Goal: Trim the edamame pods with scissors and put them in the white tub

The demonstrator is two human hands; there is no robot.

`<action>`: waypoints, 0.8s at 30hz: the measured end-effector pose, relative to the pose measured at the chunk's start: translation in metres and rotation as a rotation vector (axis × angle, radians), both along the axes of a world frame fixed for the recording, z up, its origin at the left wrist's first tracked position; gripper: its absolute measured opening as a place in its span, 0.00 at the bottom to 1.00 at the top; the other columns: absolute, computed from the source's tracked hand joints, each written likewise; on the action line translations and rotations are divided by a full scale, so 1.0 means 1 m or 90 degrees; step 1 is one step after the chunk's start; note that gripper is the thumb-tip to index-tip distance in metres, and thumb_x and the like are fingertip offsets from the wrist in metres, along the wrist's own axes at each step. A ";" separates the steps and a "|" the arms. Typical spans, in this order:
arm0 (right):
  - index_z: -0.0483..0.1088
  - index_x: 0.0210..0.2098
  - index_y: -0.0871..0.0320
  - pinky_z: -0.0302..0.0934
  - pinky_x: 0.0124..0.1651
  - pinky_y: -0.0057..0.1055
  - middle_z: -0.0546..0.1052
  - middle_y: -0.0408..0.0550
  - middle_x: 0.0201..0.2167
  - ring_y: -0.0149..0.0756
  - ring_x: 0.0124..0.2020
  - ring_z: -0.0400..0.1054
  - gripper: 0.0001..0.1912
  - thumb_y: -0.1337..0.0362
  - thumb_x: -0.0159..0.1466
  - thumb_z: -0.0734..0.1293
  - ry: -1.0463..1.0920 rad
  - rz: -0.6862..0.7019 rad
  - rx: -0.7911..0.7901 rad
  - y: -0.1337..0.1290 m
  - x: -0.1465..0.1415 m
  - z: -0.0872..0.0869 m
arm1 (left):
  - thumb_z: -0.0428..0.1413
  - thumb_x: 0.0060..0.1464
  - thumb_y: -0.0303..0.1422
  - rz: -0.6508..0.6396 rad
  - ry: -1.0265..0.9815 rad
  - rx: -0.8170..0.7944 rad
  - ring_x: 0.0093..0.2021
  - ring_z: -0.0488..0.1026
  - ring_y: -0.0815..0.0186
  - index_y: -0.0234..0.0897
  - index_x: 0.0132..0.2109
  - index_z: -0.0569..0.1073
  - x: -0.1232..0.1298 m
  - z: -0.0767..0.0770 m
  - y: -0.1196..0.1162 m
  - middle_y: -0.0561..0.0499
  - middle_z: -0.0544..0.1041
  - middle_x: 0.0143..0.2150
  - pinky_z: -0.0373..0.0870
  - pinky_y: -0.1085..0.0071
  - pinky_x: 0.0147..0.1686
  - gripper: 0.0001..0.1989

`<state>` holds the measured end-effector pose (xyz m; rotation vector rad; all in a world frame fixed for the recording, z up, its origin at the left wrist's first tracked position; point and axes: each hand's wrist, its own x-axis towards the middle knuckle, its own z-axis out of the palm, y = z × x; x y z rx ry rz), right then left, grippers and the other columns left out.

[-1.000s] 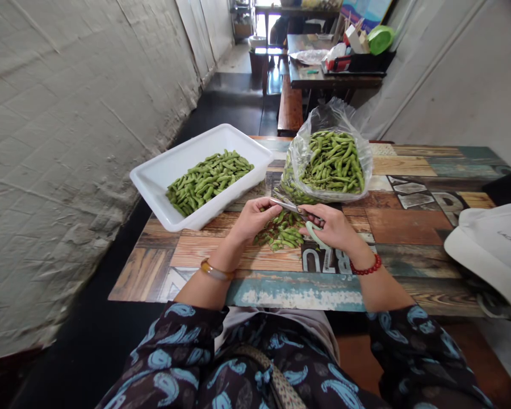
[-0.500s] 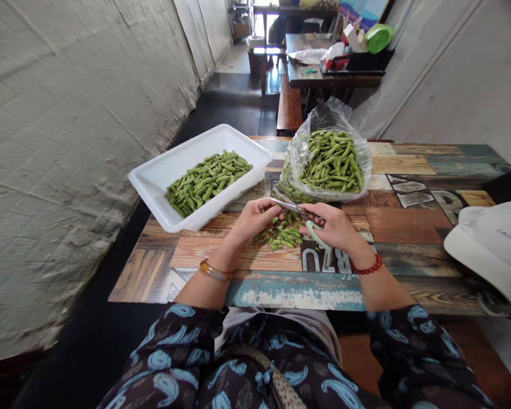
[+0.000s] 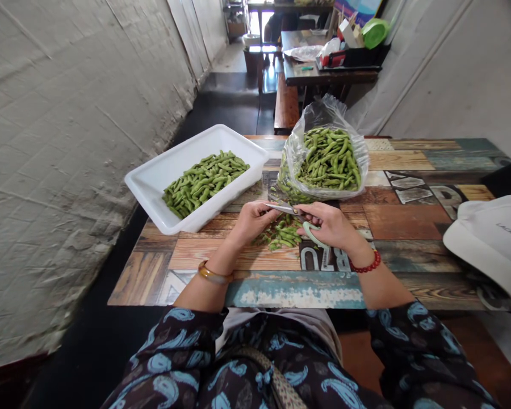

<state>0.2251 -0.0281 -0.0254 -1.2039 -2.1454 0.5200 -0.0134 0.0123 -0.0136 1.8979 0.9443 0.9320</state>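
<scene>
The right hand (image 3: 333, 224) closes its fingers around green-handled scissors (image 3: 297, 212) above loose edamame pods (image 3: 286, 236) on the worktop (image 3: 213, 253); the left hand (image 3: 254, 220) curls its fingers beside the blades (image 3: 281, 208), their grip unclear.

Soft, middling light covers the patchwork tabletop (image 3: 298, 291), with faint shadows. Far beyond it, what may be a doorway (image 3: 255, 23) glares white, and shine streaks the black floor (image 3: 221, 96). Left of the tabletop, the white wall (image 3: 68, 125) smears and stretches; at the tabletop's right end, the white baseball cap (image 3: 489, 238) looks warped, its lettering blurred.
</scene>
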 end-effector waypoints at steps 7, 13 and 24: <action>0.71 0.55 0.57 0.63 0.33 0.30 0.72 0.45 0.32 0.32 0.28 0.63 0.27 0.57 0.58 0.73 0.011 0.010 -0.011 0.001 0.000 -0.002 | 0.55 0.59 0.34 -0.009 0.029 0.044 0.37 0.76 0.64 0.36 0.36 0.82 0.000 0.003 -0.002 0.47 0.81 0.35 0.68 0.73 0.34 0.11; 0.72 0.53 0.57 0.62 0.32 0.29 0.72 0.45 0.31 0.31 0.27 0.62 0.25 0.58 0.58 0.73 0.009 0.017 0.002 0.001 -0.001 -0.002 | 0.56 0.58 0.33 0.000 0.037 0.070 0.37 0.77 0.64 0.36 0.36 0.82 0.000 0.003 -0.002 0.47 0.82 0.35 0.69 0.72 0.35 0.10; 0.74 0.51 0.55 0.67 0.37 0.32 0.78 0.49 0.37 0.35 0.30 0.69 0.20 0.58 0.60 0.72 0.003 0.017 0.015 0.001 0.000 -0.003 | 0.58 0.57 0.36 0.019 0.022 0.043 0.35 0.74 0.65 0.36 0.38 0.82 0.000 -0.001 0.000 0.48 0.80 0.34 0.67 0.71 0.37 0.10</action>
